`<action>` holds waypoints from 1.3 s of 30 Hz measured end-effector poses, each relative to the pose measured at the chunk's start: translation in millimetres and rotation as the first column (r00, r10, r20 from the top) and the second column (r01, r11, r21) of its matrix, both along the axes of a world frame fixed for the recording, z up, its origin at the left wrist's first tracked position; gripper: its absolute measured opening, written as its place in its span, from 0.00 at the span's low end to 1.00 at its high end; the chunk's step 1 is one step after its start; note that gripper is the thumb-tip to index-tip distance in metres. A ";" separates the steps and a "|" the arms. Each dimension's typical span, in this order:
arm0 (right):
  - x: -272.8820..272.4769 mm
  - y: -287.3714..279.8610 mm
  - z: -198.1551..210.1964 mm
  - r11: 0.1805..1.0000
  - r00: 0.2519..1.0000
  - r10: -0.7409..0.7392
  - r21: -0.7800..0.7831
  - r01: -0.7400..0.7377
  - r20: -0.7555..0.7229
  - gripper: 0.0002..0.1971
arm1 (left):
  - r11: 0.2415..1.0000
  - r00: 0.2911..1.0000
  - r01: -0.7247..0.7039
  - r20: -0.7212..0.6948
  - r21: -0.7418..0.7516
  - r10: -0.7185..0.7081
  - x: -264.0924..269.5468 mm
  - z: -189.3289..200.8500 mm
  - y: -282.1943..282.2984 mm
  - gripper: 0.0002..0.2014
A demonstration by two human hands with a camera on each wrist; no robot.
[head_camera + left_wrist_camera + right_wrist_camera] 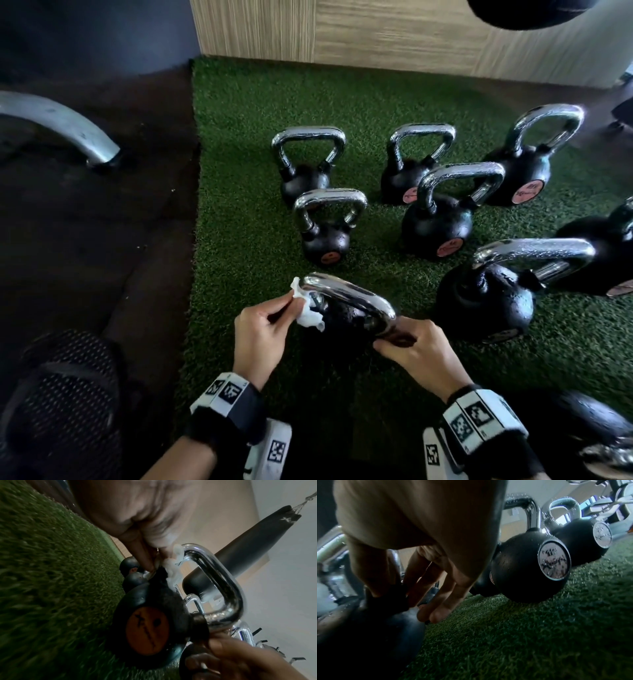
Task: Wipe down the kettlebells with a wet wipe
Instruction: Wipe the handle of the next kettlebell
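Note:
A small black kettlebell (342, 325) with a chrome handle and an orange disc stands on the green turf right in front of me. My left hand (263, 325) pinches a crumpled white wet wipe (308, 313) against the left foot of the handle. In the left wrist view the wipe (173, 566) is bunched where the handle meets the kettlebell (147, 628). My right hand (414, 349) grips the right foot of the handle, its fingers (436, 612) curled down onto the kettlebell (376, 622).
Several larger kettlebells (435, 222) stand on the turf (239, 171) beyond and to the right, the nearest (486, 298) close to my right hand. Dark rubber floor with a curved metal leg (58, 123) lies left. A wooden wall (342, 31) backs the turf.

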State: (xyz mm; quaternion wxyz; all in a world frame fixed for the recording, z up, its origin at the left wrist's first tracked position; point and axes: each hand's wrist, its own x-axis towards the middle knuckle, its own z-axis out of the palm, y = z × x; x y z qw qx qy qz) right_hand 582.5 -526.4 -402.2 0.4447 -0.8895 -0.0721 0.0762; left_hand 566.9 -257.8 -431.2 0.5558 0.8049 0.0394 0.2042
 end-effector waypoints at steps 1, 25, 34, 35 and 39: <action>-2.7 -2.2 0.3 1.000 1.000 0.011 -0.024 -0.011 0.014 0.07 | 1.000 1.000 0.007 -0.018 0.022 -0.007 8.1 2.6 -1.1 0.17; 28.4 44.7 -16.4 0.989 0.969 0.105 0.126 -0.079 -0.222 0.34 | 0.970 0.990 0.143 -0.036 0.197 -0.139 51.2 39.9 -41.6 0.08; 26.2 46.8 -24.0 0.982 0.982 0.125 0.158 -0.101 -0.144 0.26 | 0.953 0.954 0.280 -0.076 -0.118 -0.290 61.2 44.7 -31.7 0.14; 27.1 46.3 -25.7 0.980 0.980 0.118 0.178 -0.088 -0.163 0.27 | 0.915 0.935 0.323 -0.071 -0.241 -0.349 60.6 46.4 -30.7 0.15; 26.6 45.3 -26.5 0.977 0.974 0.109 0.200 -0.069 -0.199 0.30 | 0.757 0.860 0.414 -0.056 -0.505 -0.507 59.8 51.3 -21.9 0.11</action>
